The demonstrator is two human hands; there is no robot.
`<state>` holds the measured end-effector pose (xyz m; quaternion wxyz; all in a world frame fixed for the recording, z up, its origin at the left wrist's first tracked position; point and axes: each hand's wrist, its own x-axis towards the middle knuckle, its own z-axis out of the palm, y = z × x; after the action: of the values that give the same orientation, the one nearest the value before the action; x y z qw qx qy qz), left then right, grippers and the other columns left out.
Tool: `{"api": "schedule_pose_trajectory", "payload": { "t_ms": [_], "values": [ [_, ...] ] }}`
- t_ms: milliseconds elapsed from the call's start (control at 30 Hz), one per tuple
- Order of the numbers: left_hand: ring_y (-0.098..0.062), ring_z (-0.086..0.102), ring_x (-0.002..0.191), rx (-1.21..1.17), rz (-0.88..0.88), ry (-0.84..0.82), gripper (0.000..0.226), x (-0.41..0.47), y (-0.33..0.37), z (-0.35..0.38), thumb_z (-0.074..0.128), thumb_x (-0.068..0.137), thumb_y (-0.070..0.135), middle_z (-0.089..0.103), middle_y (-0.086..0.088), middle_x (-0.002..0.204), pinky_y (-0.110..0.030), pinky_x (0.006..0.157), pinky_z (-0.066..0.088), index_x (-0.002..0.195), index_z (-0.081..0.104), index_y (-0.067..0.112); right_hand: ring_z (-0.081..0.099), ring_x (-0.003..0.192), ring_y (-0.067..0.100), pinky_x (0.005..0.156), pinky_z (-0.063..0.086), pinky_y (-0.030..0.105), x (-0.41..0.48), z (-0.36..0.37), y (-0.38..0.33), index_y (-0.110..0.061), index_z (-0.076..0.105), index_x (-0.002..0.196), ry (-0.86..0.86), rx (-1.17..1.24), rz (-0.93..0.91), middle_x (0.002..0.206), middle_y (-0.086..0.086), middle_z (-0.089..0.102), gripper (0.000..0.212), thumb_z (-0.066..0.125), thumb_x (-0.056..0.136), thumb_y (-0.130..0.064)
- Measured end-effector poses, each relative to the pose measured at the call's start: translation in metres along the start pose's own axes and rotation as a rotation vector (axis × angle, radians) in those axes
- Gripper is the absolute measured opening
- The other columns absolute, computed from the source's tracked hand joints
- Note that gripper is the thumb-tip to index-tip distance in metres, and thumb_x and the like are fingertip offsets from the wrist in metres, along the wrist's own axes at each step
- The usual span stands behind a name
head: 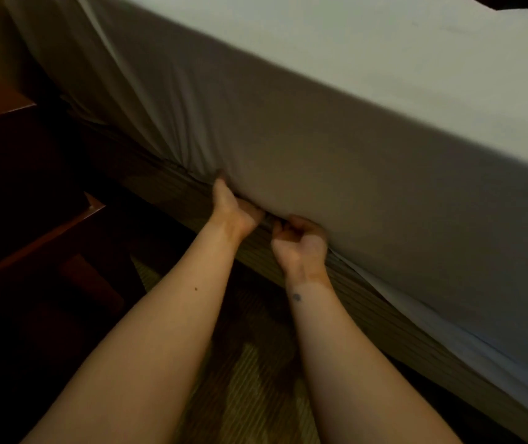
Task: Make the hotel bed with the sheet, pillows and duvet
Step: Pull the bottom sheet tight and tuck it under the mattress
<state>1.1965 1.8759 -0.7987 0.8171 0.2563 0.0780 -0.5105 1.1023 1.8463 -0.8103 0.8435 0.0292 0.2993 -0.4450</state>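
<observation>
Head view: my left hand [233,208] fingers buried between sheet [320,149] and bed base [166,190], grip cannot tell; right hand [301,240] curled, pinching sheet hem. Should push deep, pull taut, flatten folds.

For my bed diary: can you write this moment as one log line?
step: tuck sheet | left hand: fingers hidden above bed base | right hand: grips sheet edge
</observation>
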Motion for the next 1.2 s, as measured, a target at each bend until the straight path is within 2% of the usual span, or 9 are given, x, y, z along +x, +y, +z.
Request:
{"api": "schedule_pose_trajectory", "payload": {
  "t_ms": [100, 233, 333, 467, 633, 867, 1067, 1133, 1200],
  "values": [
    [-0.030, 0.057, 0.116, 0.242, 0.007, 0.138, 0.054, 0.002, 0.014, -0.002, 0.037, 0.099, 0.050, 0.057, -0.016, 0.133, -0.039, 0.077, 0.052, 0.135, 0.050, 0.012, 0.055, 0.074, 0.023, 0.110, 0.038, 0.039, 0.002, -0.001, 0.000, -0.009, 0.059, 0.082, 0.006, -0.028, -0.011, 0.079, 0.009, 0.059, 0.031, 0.034, 0.089, 0.008],
    [-0.022, 0.065, 0.094, 0.368, 0.261, 0.365, 0.040, 0.007, 0.036, -0.016, 0.065, 0.090, 0.016, 0.065, -0.015, 0.120, -0.029, 0.064, 0.056, 0.127, 0.055, 0.002, 0.056, 0.076, 0.024, 0.110, 0.038, 0.043, -0.004, 0.000, 0.001, -0.008, 0.059, 0.083, -0.025, -0.031, -0.023, 0.081, 0.011, 0.059, 0.033, 0.037, 0.071, 0.013],
    [-0.018, 0.064, 0.084, 0.294, 0.310, 0.358, 0.037, 0.008, 0.043, -0.015, 0.062, 0.086, 0.003, 0.065, -0.012, 0.111, -0.030, 0.076, 0.056, 0.123, 0.056, 0.000, 0.056, 0.078, 0.024, 0.110, 0.037, 0.043, -0.002, -0.001, 0.003, -0.009, 0.059, 0.084, -0.037, -0.018, -0.033, 0.083, 0.011, 0.060, 0.036, 0.040, 0.062, 0.012],
    [-0.017, 0.056, 0.078, 0.109, 0.265, 0.216, 0.016, 0.008, 0.043, -0.017, 0.043, 0.093, 0.015, 0.058, -0.004, 0.085, -0.027, 0.068, 0.050, 0.086, 0.057, 0.012, 0.057, 0.081, 0.024, 0.110, 0.037, 0.044, 0.001, -0.003, 0.005, -0.010, 0.060, 0.087, -0.043, -0.013, -0.046, 0.085, 0.010, 0.061, 0.043, 0.041, 0.055, 0.010],
    [-0.028, 0.055, 0.113, -0.098, 0.296, 0.044, 0.048, 0.025, 0.047, -0.031, 0.030, 0.100, 0.047, 0.052, -0.012, 0.133, -0.043, 0.106, 0.038, 0.139, 0.044, 0.022, 0.058, 0.081, 0.023, 0.111, 0.035, 0.044, 0.007, -0.004, 0.009, -0.012, 0.060, 0.086, -0.070, -0.016, -0.053, 0.083, 0.009, 0.062, 0.039, 0.042, 0.057, 0.008],
    [-0.035, 0.046, 0.128, -0.159, 0.276, 0.020, 0.065, 0.040, 0.049, -0.026, 0.026, 0.096, 0.061, 0.045, -0.017, 0.142, -0.053, 0.107, 0.035, 0.145, 0.038, 0.020, 0.058, 0.080, 0.023, 0.110, 0.036, 0.043, 0.010, -0.004, 0.016, -0.011, 0.059, 0.088, -0.128, -0.001, -0.075, 0.085, 0.010, 0.061, 0.042, 0.040, 0.057, 0.010],
    [-0.028, 0.044, 0.132, -0.012, 0.374, 0.291, 0.055, 0.026, 0.017, -0.004, 0.024, 0.102, 0.045, 0.040, -0.012, 0.149, -0.043, 0.111, 0.035, 0.145, 0.039, 0.014, 0.056, 0.075, 0.021, 0.115, 0.030, 0.042, 0.007, -0.003, 0.016, -0.009, 0.057, 0.079, -0.125, -0.048, -0.074, 0.063, 0.007, 0.065, 0.035, 0.039, 0.053, 0.007],
    [-0.028, 0.051, 0.124, 0.023, 0.362, 0.375, 0.050, 0.014, -0.001, 0.005, 0.028, 0.102, 0.040, 0.046, -0.010, 0.144, -0.038, 0.105, 0.041, 0.141, 0.043, 0.014, 0.059, 0.089, 0.028, 0.115, 0.030, 0.045, 0.002, -0.005, 0.012, -0.005, 0.059, 0.085, -0.124, -0.121, -0.026, 0.081, 0.013, 0.069, 0.037, 0.041, 0.056, 0.007],
    [-0.030, 0.056, 0.116, 0.066, 0.291, 0.385, 0.048, -0.001, -0.022, 0.011, 0.031, 0.100, 0.040, 0.052, -0.009, 0.136, -0.039, 0.097, 0.046, 0.140, 0.044, 0.017, 0.054, 0.118, 0.036, 0.111, 0.035, 0.046, -0.011, -0.010, 0.003, 0.000, 0.059, 0.103, -0.133, -0.165, 0.065, 0.119, 0.022, 0.062, 0.040, 0.044, 0.066, 0.006]
  ]
}}
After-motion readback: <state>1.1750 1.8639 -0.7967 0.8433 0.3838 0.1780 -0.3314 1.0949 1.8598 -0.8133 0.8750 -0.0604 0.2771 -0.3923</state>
